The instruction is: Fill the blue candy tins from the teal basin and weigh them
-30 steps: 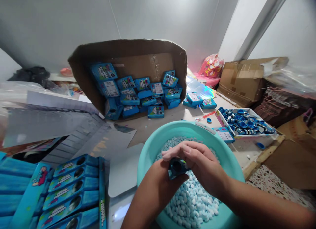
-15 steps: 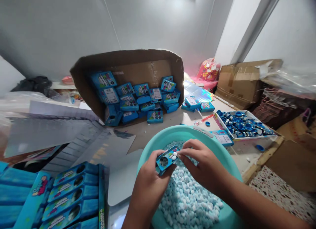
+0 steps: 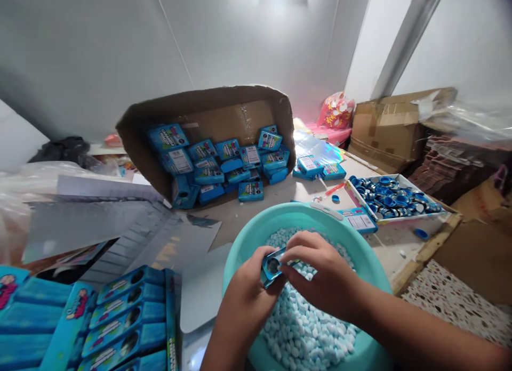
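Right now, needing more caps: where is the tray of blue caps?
Head view, right side: the tray of blue caps sits on the table beyond the teal basin, before a brown cardboard box.

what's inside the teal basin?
A heap of pale blue-white candies fills the teal basin. Left hand and right hand hold a small blue box above it. The basin's bottom is covered.
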A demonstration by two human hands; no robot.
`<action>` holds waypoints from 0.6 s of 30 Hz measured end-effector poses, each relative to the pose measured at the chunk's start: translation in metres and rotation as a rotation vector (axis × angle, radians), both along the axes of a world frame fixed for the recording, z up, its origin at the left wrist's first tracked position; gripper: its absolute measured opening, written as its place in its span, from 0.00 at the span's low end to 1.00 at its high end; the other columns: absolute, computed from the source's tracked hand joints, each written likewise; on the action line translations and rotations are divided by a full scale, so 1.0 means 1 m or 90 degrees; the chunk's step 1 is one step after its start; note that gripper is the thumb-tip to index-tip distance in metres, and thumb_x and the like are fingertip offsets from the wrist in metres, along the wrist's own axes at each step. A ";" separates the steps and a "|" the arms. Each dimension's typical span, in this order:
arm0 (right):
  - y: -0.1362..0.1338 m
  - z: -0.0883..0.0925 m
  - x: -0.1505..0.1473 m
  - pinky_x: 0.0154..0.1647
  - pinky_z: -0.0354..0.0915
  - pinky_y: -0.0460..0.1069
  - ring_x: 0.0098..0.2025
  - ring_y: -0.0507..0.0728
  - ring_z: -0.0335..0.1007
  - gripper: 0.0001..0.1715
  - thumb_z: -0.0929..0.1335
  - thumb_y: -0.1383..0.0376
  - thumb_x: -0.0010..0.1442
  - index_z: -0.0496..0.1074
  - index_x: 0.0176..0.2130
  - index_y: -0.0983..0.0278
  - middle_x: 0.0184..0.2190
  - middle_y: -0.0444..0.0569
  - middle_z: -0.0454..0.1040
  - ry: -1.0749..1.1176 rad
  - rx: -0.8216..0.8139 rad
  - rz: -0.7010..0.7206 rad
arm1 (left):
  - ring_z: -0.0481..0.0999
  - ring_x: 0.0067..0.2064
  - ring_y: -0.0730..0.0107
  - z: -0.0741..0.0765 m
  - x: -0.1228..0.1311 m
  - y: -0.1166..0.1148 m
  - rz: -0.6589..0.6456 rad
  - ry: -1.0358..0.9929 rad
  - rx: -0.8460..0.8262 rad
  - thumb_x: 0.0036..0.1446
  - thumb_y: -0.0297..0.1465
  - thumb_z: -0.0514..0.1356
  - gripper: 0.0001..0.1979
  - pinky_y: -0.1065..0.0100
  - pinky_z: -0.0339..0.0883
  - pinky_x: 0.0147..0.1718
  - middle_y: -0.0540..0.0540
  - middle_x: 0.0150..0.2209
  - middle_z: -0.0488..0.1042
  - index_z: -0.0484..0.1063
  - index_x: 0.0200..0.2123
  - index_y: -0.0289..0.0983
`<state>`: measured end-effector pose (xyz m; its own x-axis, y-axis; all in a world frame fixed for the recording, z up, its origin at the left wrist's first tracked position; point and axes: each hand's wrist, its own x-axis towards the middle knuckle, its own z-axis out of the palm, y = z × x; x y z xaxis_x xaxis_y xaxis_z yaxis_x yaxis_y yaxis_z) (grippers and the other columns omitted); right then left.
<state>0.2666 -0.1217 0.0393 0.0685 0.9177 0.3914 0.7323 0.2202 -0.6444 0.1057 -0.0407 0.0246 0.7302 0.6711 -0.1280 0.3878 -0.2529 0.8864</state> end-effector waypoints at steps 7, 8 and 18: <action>0.004 -0.008 0.013 0.44 0.63 0.56 0.39 0.58 0.72 0.07 0.67 0.71 0.62 0.75 0.34 0.63 0.34 0.48 0.78 -0.007 -0.073 -0.041 | 0.75 0.44 0.63 0.000 0.000 0.000 -0.003 0.020 0.010 0.60 0.34 0.62 0.12 0.64 0.63 0.43 0.50 0.43 0.76 0.68 0.47 0.42; 0.004 -0.009 0.012 0.44 0.63 0.55 0.39 0.57 0.73 0.08 0.67 0.71 0.62 0.75 0.34 0.63 0.34 0.47 0.79 -0.001 -0.074 -0.033 | 0.75 0.44 0.63 0.000 0.000 0.000 -0.005 0.020 0.010 0.60 0.34 0.62 0.12 0.64 0.63 0.43 0.50 0.43 0.76 0.68 0.47 0.42; -0.001 -0.005 -0.004 0.47 0.73 0.52 0.43 0.56 0.79 0.10 0.68 0.68 0.64 0.78 0.44 0.59 0.42 0.48 0.82 0.211 -0.036 0.044 | 0.76 0.43 0.67 0.001 0.001 -0.001 -0.028 -0.063 -0.038 0.61 0.35 0.63 0.11 0.67 0.66 0.43 0.49 0.44 0.76 0.69 0.46 0.41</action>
<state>0.2630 -0.1223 0.0342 0.1199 0.9443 0.3064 0.4649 0.2192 -0.8578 0.1070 -0.0413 0.0253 0.7702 0.6311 -0.0920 0.2868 -0.2139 0.9338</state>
